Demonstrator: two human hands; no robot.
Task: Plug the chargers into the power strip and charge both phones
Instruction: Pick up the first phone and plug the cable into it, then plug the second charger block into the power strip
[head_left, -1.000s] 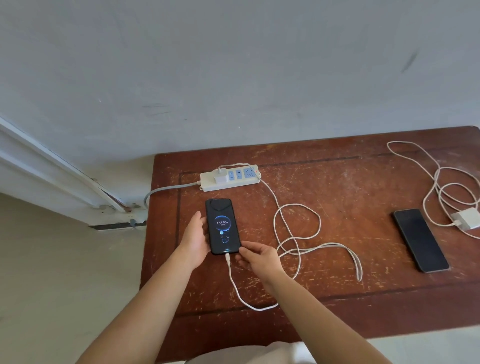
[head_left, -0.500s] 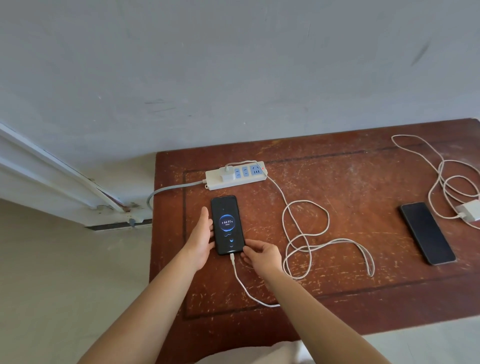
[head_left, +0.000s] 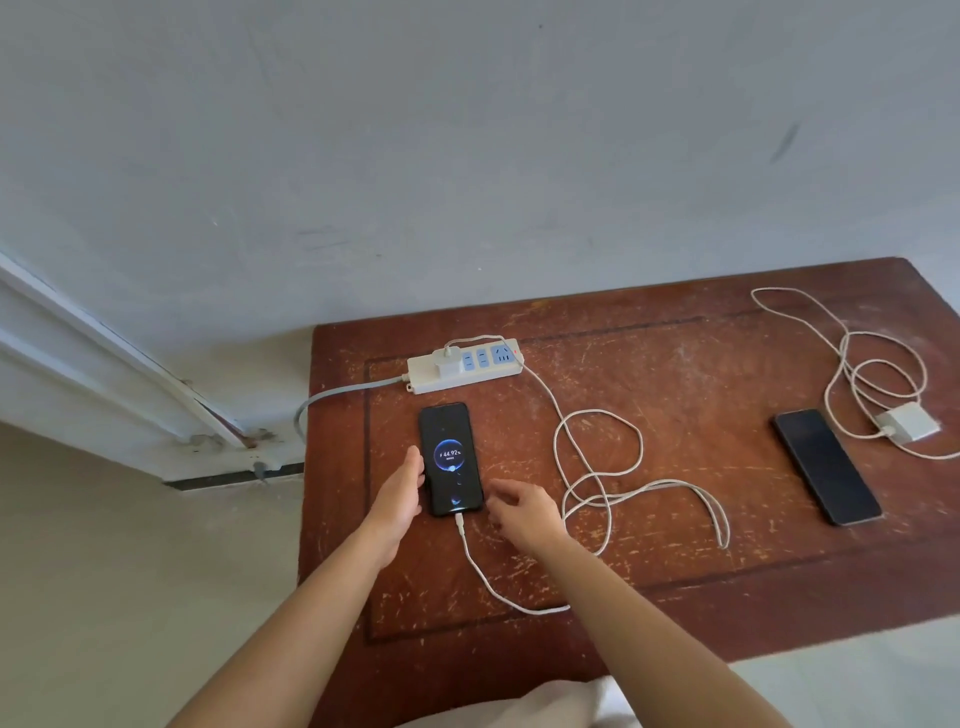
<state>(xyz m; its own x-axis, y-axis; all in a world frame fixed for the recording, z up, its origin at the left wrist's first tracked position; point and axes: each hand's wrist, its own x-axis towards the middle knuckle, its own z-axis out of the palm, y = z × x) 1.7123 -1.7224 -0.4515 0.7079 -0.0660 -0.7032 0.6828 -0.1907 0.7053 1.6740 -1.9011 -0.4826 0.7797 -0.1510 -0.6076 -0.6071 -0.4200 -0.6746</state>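
Note:
A black phone (head_left: 450, 459) lies on the brown table (head_left: 675, 519) with a lit charging screen and a white cable (head_left: 597, 467) plugged into its near end. That cable runs in loops to a white charger (head_left: 448, 362) seated in the white power strip (head_left: 464, 366). My left hand (head_left: 400, 493) rests flat against the phone's left edge. My right hand (head_left: 522, 512) hovers just right of the phone's lower corner, fingers apart, holding nothing. A second black phone (head_left: 826, 458) lies dark at the right, beside a loose white charger (head_left: 909, 422) with its coiled cable (head_left: 872, 374).
The power strip's grey cord (head_left: 332, 395) drops off the table's left edge toward the wall. A grey wall stands behind the table. Pale floor lies to the left, with a white door frame (head_left: 130, 384) at the far left.
My right hand has come off the phone's lower end and cable plug and drawn slightly right. The charge reading rose a little. The view has shifted, and the left hand stays at the phone's edge.

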